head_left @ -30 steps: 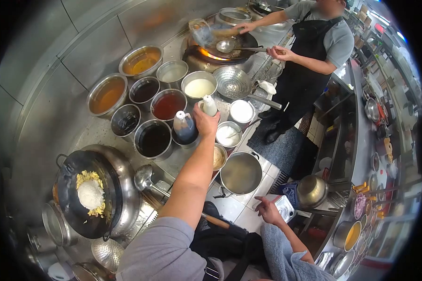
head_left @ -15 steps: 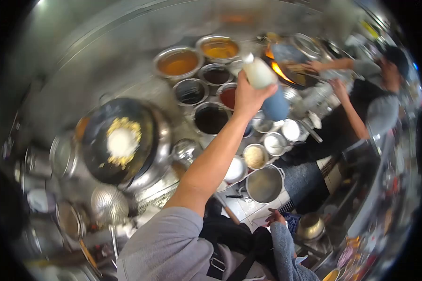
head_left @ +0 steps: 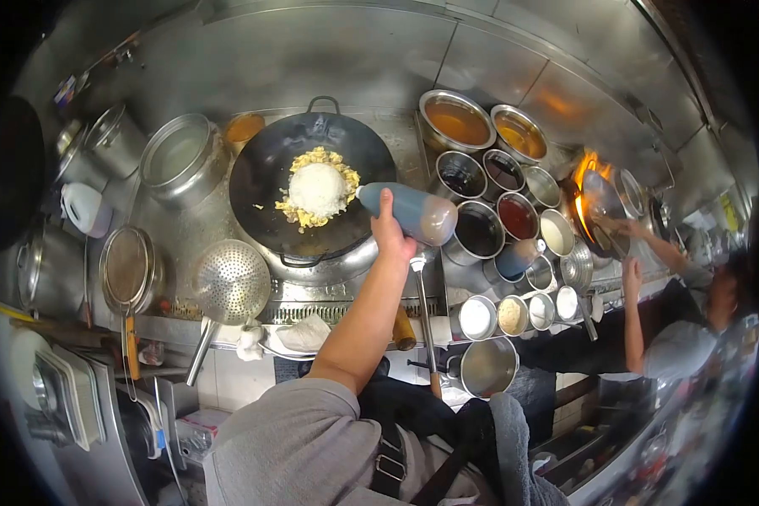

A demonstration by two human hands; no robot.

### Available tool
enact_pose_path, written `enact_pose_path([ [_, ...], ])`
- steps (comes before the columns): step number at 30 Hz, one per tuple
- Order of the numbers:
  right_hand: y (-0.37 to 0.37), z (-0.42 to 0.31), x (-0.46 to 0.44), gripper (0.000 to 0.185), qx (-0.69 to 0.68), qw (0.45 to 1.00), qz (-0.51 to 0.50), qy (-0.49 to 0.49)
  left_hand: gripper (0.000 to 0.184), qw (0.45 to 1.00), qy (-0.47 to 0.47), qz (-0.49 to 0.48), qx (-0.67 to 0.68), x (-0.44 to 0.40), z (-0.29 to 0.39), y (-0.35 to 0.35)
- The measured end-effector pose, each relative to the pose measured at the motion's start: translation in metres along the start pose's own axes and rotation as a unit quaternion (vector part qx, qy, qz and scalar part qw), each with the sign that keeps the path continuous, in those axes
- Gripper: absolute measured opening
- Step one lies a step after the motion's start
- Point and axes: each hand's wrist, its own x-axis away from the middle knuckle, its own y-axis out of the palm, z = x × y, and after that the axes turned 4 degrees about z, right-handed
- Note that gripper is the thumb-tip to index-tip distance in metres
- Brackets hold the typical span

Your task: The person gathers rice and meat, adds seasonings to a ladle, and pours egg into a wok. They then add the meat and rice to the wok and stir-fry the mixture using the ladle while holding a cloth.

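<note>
My left hand (head_left: 390, 232) is closed round a squeeze bottle (head_left: 413, 212) with dark bluish contents and a pale brownish base. The bottle lies nearly level, its nozzle pointing left over the right part of a black wok (head_left: 257, 160). Close to the nozzle, a mound of white rice (head_left: 316, 190) rests on scrambled egg (head_left: 312, 218) in the wok. Whether any liquid leaves the nozzle cannot be seen. My right hand is out of view.
Sauce containers (head_left: 481, 229) stand right of the wok, one with another bottle (head_left: 519, 257). A perforated ladle (head_left: 232, 282) and strainer (head_left: 126, 266) lie left. A co-worker (head_left: 683, 337) stands right by a flaming wok (head_left: 603, 198). A ladle handle (head_left: 426, 320) projects near my forearm.
My left hand has lifted a bottle from among the sauce containers and brought it to the rice wok, tipping it over. The view has swung left, and my right hand has left it.
</note>
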Motion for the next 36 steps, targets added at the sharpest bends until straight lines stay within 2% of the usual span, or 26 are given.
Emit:
enact_pose_path([
  [6,-0.029,-0.115,-0.085,0.049,0.028,0.99,0.084,-0.109,0.068,1.0,0.005,-0.024,-0.014,0.001,0.04,-0.003],
  [12,-0.034,-0.155,-0.12,0.048,0.033,0.981,0.121,-0.145,0.061,0.999,0.001,-0.031,-0.025,0.008,0.052,-0.006],
  [17,-0.017,-0.102,-0.087,0.047,0.042,0.988,0.106,-0.1,0.059,0.998,-0.001,-0.044,-0.04,0.014,0.058,-0.007],
  [23,0.054,0.062,0.034,0.046,0.054,0.998,0.006,0.036,0.057,0.996,0.003,-0.039,-0.074,0.021,0.057,-0.009],
  [24,0.07,0.088,0.059,0.046,0.052,0.997,-0.018,0.057,0.059,0.991,0.046,-0.062,-0.11,0.019,0.056,-0.013],
  [25,0.087,0.115,0.084,0.045,0.05,0.995,-0.039,0.079,0.06,0.981,0.085,-0.09,-0.147,0.018,0.055,-0.014],
  [27,0.115,0.155,0.132,0.045,0.043,0.991,-0.073,0.105,0.083,0.945,0.163,-0.147,-0.242,0.029,0.06,-0.005],
  [28,0.127,0.174,0.152,0.045,0.04,0.991,-0.078,0.103,0.089,0.927,0.149,-0.177,-0.297,0.034,0.061,-0.001],
  [30,0.143,0.182,0.184,0.045,0.039,0.993,-0.074,0.077,0.09,0.871,0.174,-0.22,-0.402,0.036,0.049,0.003],
  [31,0.136,0.179,0.189,0.043,0.035,0.988,-0.094,0.118,0.089,0.852,0.162,-0.259,-0.425,0.038,0.039,0.006],
  [32,0.128,0.154,0.19,0.045,0.112,0.979,-0.092,0.142,0.089,0.821,0.166,-0.277,-0.47,0.038,0.027,0.009],
  [34,0.126,0.148,0.201,0.05,0.047,0.97,-0.091,0.219,0.087,0.788,0.164,-0.323,-0.498,0.069,-0.004,0.03],
  [36,0.13,0.158,0.215,0.053,0.04,0.97,-0.078,0.226,0.086,0.736,0.188,-0.377,-0.53,0.09,-0.043,0.044],
])
